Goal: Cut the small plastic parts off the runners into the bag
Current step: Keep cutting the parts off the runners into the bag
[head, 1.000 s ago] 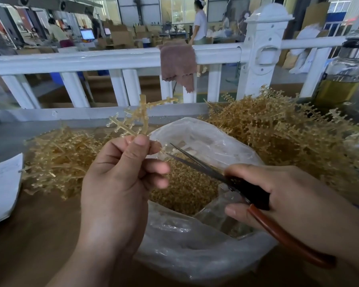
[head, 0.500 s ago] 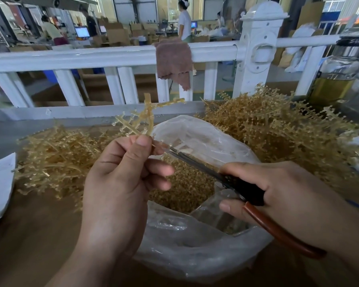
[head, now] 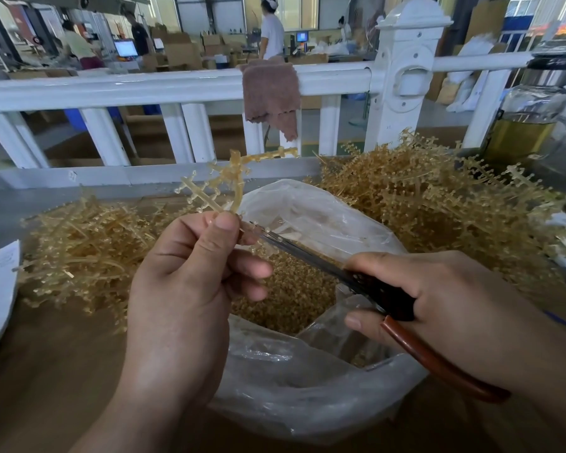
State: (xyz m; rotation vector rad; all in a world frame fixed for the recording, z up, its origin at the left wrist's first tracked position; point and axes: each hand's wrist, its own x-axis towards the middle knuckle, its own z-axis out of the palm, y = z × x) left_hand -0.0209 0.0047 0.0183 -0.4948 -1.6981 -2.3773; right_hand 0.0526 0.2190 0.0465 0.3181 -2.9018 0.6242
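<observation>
scissors (head: 294, 253) closed further onto runner (head: 232, 181)

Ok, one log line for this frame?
left hand: holds amber plastic runner | right hand: red-handled scissors at runner | clear plastic bag: below

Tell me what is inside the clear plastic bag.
The bag holds a heap of small amber cut parts, visible through its open mouth. How deep the heap goes is hidden by the crumpled plastic and both hands.
</observation>
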